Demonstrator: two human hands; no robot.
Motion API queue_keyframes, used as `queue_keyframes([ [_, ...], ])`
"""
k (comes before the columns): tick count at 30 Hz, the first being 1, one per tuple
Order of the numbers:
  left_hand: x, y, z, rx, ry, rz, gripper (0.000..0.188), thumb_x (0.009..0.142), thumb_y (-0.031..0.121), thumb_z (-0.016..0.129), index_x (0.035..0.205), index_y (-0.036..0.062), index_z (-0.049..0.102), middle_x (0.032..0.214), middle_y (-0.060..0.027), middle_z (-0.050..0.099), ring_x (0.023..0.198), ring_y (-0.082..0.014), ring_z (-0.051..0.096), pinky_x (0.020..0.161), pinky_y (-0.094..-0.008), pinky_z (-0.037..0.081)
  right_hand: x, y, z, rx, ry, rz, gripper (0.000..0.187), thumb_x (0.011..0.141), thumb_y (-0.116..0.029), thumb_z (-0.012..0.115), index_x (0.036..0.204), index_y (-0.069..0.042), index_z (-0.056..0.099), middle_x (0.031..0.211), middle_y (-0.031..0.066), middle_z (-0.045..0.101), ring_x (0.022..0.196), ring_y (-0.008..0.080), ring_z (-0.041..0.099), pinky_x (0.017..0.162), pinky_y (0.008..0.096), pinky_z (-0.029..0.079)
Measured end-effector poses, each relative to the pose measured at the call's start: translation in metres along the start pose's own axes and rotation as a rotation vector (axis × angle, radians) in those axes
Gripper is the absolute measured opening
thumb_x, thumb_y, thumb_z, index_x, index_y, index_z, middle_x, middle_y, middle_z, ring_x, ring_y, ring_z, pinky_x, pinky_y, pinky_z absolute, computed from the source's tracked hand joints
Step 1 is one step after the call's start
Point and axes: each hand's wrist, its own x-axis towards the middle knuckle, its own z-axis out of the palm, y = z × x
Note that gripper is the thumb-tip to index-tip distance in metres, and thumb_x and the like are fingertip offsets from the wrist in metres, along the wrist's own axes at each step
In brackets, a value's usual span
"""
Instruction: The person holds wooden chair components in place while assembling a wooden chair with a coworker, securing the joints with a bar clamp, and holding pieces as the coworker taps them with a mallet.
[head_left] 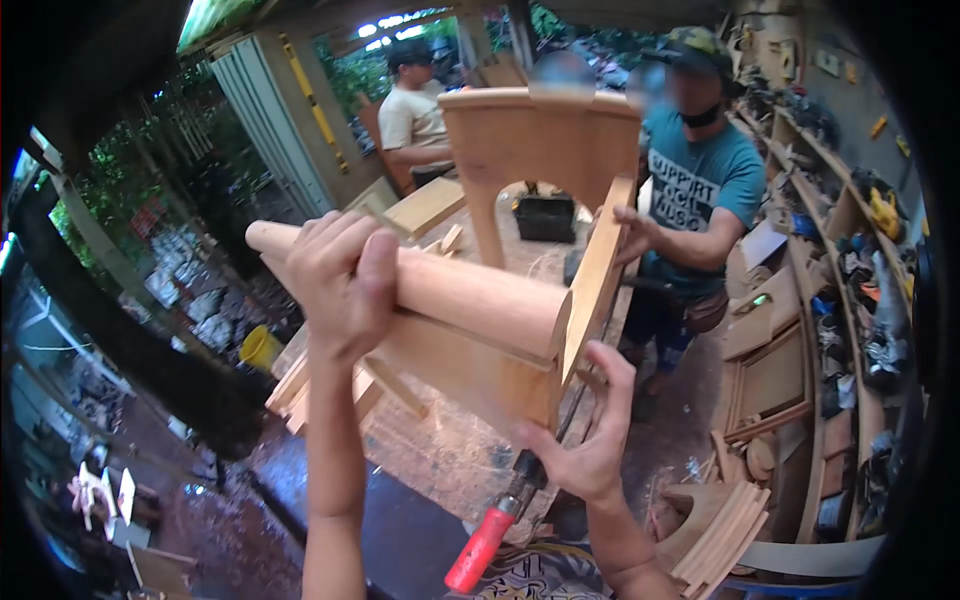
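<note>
my left grip wrapped round the chunky rounded rail of a wooden chair frame over the table, right grip curled by its corner, can't tell if grasping, red-handled clamp below

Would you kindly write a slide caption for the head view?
Left hand on a rounded wooden rail, right hand by a clamp, a co-worker's hand at a slat.

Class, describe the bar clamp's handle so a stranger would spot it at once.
Find the sawdust-strewn workbench. At its near edge, below the rounded wooden rail, the bar clamp's handle slants down to the lower left. Solid red, it stands out from the pale wood nearby.
</note>
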Motion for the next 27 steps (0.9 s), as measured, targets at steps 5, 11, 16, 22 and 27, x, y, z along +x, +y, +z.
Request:
queue_keyframes([
  [5,0.008,0.022,0.018,-0.082,0.187,0.067,0.036,0.091,0.027,0.050,0.069,-0.0002,0.058,0.067,-0.0164,0.055,0.066,-0.0350,0.051,0.071,-0.0424,0.040,-0.008,0.018,0.004,0.210,0.058,0.124,0.117,0.067,-0.032,0.097,0.154,0.004,0.028,0.150,0.0235,0.038,0.141,0.0351,0.041,0.114,0.0451,0.039],
  [11,-0.004,0.023,0.011,-0.057,0.211,0.000,0.036,0.089,0.028,0.051,0.067,0.0009,0.058,0.065,-0.0147,0.053,0.065,-0.0327,0.052,0.071,-0.0405,0.038,-0.029,0.031,0.032,0.579,0.087,0.339,0.127,0.068,-0.040,0.097,0.160,-0.003,0.018,0.147,0.0222,0.043,0.139,0.0348,0.046,0.111,0.0466,0.044],
  [16,-0.001,0.022,0.020,-0.067,0.257,0.101,0.025,0.084,0.025,0.058,0.068,0.0060,0.061,0.066,-0.0114,0.057,0.066,-0.0316,0.056,0.070,-0.0423,0.043,-0.030,0.026,0.027,0.702,0.149,0.395,0.137,0.065,-0.050,0.094,0.162,-0.007,0.008,0.149,0.0245,0.043,0.123,0.0360,0.062,0.103,0.0447,0.053],
  [22,0.004,0.015,0.012,-0.044,0.259,0.085,0.026,0.084,0.028,0.062,0.066,0.0095,0.062,0.064,-0.0059,0.054,0.063,-0.0281,0.055,0.068,-0.0404,0.042,-0.023,0.044,0.038,0.632,0.113,0.274,0.143,0.063,-0.056,0.093,0.164,-0.003,0.005,0.158,0.0193,0.033,0.137,0.0338,0.050,0.110,0.0460,0.047],
  [27,0.000,0.012,0.016,0.001,0.222,0.068,0.026,0.084,0.028,0.063,0.066,0.0094,0.062,0.064,-0.0063,0.055,0.064,-0.0279,0.055,0.069,-0.0400,0.043,-0.024,0.059,0.042,0.684,0.100,0.202,0.143,0.066,-0.054,0.092,0.165,-0.003,0.002,0.161,0.0184,0.030,0.144,0.0321,0.041,0.115,0.0464,0.041],
])
